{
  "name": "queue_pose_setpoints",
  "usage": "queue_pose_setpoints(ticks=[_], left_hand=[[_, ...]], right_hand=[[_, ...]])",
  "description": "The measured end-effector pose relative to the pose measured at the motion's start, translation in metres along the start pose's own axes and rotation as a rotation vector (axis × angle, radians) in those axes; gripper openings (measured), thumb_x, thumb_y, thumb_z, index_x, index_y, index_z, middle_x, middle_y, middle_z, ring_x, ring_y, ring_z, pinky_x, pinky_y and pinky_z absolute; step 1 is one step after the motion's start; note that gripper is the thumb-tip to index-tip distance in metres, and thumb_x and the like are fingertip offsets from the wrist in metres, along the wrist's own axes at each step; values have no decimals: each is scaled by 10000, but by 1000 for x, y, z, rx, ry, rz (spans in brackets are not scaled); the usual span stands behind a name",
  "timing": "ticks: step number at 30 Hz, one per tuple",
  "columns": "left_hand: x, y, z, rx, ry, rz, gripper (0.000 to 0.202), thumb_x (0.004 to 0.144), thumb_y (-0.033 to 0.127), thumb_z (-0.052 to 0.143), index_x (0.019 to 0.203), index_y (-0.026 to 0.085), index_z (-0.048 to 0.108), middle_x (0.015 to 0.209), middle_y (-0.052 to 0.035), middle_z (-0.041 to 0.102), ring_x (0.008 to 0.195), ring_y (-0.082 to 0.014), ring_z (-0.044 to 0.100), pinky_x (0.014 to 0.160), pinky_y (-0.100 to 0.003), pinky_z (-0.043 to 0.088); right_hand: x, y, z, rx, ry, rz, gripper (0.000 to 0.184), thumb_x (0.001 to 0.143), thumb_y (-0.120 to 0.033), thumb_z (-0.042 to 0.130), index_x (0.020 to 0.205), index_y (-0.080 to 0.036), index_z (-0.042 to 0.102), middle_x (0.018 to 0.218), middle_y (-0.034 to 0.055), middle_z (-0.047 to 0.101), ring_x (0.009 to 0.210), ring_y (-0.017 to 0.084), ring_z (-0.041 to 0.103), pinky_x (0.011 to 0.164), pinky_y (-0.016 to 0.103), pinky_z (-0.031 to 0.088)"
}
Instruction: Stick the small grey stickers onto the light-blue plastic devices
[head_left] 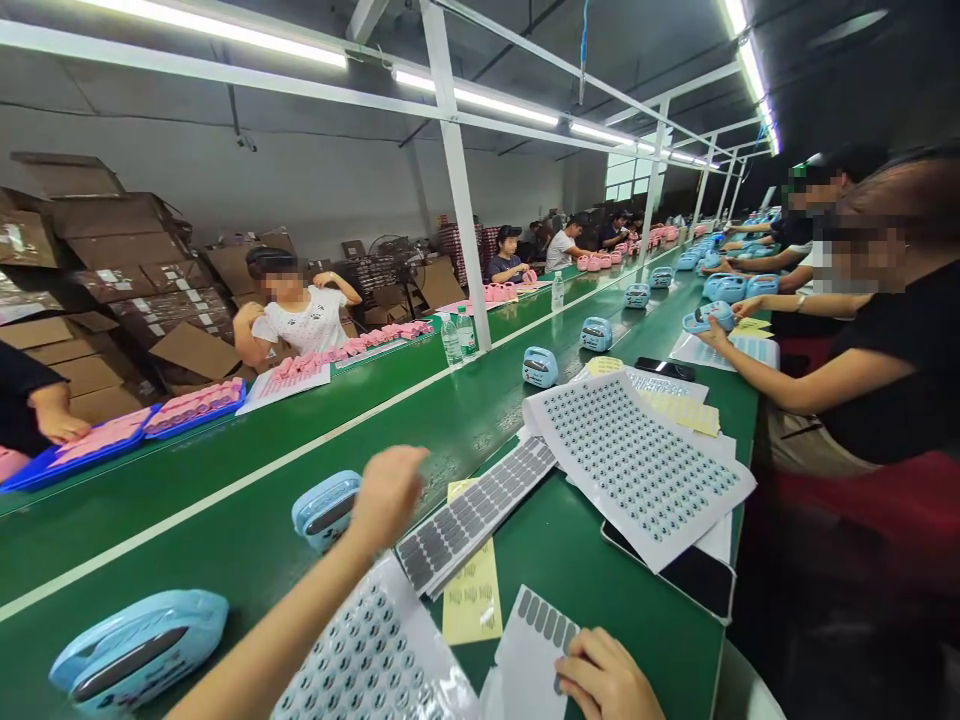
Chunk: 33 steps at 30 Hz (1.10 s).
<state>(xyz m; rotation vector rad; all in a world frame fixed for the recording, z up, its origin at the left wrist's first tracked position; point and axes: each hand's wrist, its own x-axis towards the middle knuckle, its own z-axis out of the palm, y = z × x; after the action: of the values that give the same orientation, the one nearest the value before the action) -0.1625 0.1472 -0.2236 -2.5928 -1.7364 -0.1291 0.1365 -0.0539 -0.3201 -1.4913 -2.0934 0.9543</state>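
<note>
Left hand [386, 495] curled, touching blue device [325, 508]; right hand [604, 680] closed, pressing on sticker sheet [534, 640] over green table [585, 560].

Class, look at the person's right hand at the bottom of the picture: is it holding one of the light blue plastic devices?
No: the right hand rests on a white sheet of grey oblong stickers, while the nearest light blue plastic device stands beside the left hand.
</note>
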Motion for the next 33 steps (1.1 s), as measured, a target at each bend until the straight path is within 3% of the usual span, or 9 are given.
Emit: queue_pose_setpoints(ticks=[2, 5, 7, 11, 15, 18, 21, 27, 33], left_hand=[[-26, 57, 17, -230, -177, 516, 330, 967, 359, 389, 1134, 184, 614, 1070, -102, 681, 1034, -238, 603, 1039, -417, 393], [-68, 117, 45, -352, -289, 634, 618, 880, 658, 462, 1178, 134, 593, 1062, -128, 682, 987, -265, 617, 1083, -467, 356], [-87, 132, 57, -379, -357, 574, 730, 829, 723, 463, 1242, 130, 567, 1101, -141, 674, 965, -265, 625, 1057, -469, 380], [-99, 126, 59, -468, -442, 465, 778, 861, 709, 385, 1387, 141, 461, 1289, -171, 601, 1144, -296, 570, 1079, -516, 354], [-98, 124, 53, -543, -482, 403, 769, 883, 693, 363, 1396, 127, 451, 1337, -182, 569, 1228, -322, 522, 1083, -549, 343], [-97, 126, 51, -581, -525, 377, 751, 889, 682, 390, 1400, 134, 442, 1372, -175, 543, 1282, -334, 479, 1105, -566, 310], [-97, 127, 50, -590, -562, 361, 725, 902, 658, 407, 1414, 143, 424, 1419, -168, 503, 1342, -344, 418, 1128, -585, 272], [-98, 128, 48, -603, -573, 347, 698, 912, 619, 438, 1424, 144, 411, 1432, -178, 488, 1339, -347, 426, 1115, -592, 302], [-96, 128, 45, -621, -579, 329, 664, 921, 611, 426, 1416, 168, 423, 1426, -155, 502, 1343, -343, 424, 1108, -595, 309]], right_hand=[[2, -9, -8, 31, -27, 56, 276, 843, -25, 550, 851, -241, 722, 845, 21, 677, 785, 197, 633, 709, 301, 508], [8, -18, -24, 103, -102, 137, 241, 868, -54, 553, 883, -225, 722, 903, 37, 669, 854, 201, 628, 763, 317, 501], [15, -19, -34, 155, -159, 190, 185, 851, -65, 591, 874, -202, 713, 919, 44, 663, 864, 193, 622, 781, 318, 497], [30, -15, -48, 264, -252, 276, 79, 820, -83, 641, 776, -148, 653, 808, 5, 625, 737, 147, 581, 711, 297, 474], [35, -8, -59, 409, -240, 306, 141, 843, -149, 616, 705, -148, 589, 737, -12, 593, 701, 135, 574, 670, 279, 470], [32, -2, -64, 491, -120, 345, 92, 865, -228, 534, 827, -161, 584, 959, 67, 638, 921, 191, 624, 725, 308, 509], [27, -1, -63, 499, -44, 398, 206, 848, -271, 474, 995, -174, 581, 1173, 132, 615, 1052, 238, 608, 768, 357, 525], [29, -16, -59, 449, -81, 425, 253, 838, -217, 460, 994, -217, 659, 921, 90, 660, 871, 253, 611, 823, 443, 488], [42, -15, -65, 546, -152, 455, 357, 753, -98, 507, 1038, -225, 681, 828, 48, 610, 821, 224, 580, 816, 387, 474]])
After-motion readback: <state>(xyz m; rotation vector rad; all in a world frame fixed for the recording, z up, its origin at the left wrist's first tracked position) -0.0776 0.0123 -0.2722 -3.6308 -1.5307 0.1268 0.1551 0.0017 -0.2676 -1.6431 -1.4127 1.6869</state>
